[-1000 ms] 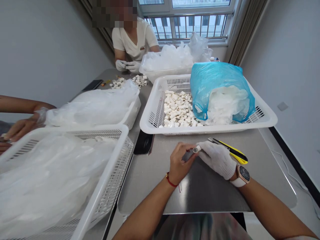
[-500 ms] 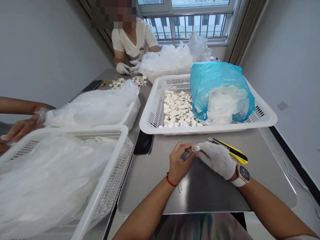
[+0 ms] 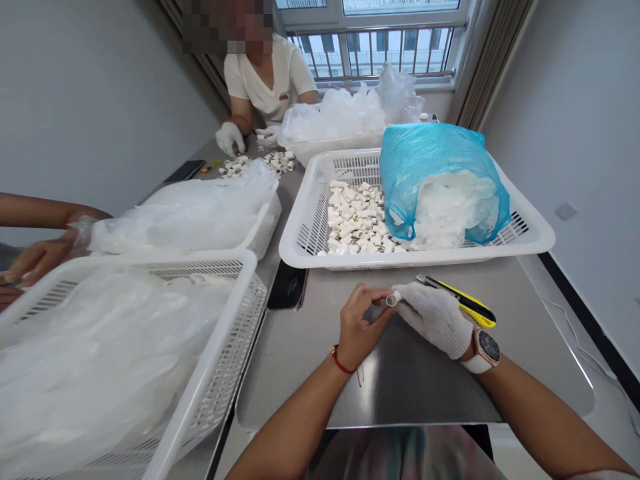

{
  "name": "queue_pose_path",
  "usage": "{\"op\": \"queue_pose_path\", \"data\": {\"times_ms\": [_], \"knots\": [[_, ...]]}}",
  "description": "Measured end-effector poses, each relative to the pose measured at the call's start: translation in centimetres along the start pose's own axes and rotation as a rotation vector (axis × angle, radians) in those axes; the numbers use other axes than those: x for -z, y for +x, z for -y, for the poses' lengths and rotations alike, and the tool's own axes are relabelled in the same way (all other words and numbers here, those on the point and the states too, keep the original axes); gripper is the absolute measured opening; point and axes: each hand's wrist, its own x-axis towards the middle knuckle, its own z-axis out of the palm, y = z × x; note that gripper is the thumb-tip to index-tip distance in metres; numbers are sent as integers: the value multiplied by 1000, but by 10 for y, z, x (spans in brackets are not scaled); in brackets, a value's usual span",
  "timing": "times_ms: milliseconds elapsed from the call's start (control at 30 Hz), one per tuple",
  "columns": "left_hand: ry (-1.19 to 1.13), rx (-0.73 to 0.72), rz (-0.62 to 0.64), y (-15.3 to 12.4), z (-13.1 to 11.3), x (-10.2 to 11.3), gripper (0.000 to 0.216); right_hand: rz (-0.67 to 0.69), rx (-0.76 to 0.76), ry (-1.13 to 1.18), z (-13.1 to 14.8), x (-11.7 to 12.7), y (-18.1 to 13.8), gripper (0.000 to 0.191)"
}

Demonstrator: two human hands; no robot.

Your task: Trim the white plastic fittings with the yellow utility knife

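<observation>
My bare left hand (image 3: 359,321) and my right hand (image 3: 436,317), in a white knit glove, meet over a steel tray (image 3: 415,380). Both pinch one small white tube piece (image 3: 393,299) between their fingertips. The left wrist wears a red string, the right a watch. A yellow utility knife (image 3: 463,303) lies just behind my right hand. Beyond it a white basket (image 3: 535,233) holds a heap of white tube pieces (image 3: 355,219) and a blue plastic bag (image 3: 440,180).
A black phone (image 3: 288,285) lies left of my hands. White baskets lined with clear plastic (image 3: 150,347) fill the left side. Another person's hands (image 3: 35,257) show at the left edge. A person in gloves (image 3: 230,137) sits at the far end with loose tube pieces.
My hands stay together on the tube piece, shifting only slightly. The person at the far end has moved a gloved hand out to the left, toward the loose pieces.
</observation>
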Motion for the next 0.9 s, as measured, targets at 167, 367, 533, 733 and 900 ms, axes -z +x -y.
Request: {"op": "queue_pose_path", "data": {"times_ms": [167, 367, 533, 733, 900], "knots": [[-6, -23, -1, 0, 2, 0, 13, -29, -15, -13, -1, 0, 0, 25], [-44, 45, 12, 1, 3, -2, 16, -63, -21, -17, -1, 1, -1, 25], [-252, 272, 47, 1, 6, -6, 11, -68, -7, -26, 0, 1, -1, 23], [-583, 637, 52, 7, 16, -8, 32, -103, -21, -104, -2, 4, 0, 25], [-671, 709, 29, 12, 21, -9, 36, -49, -81, -348, -16, 21, 1, 28]]}}
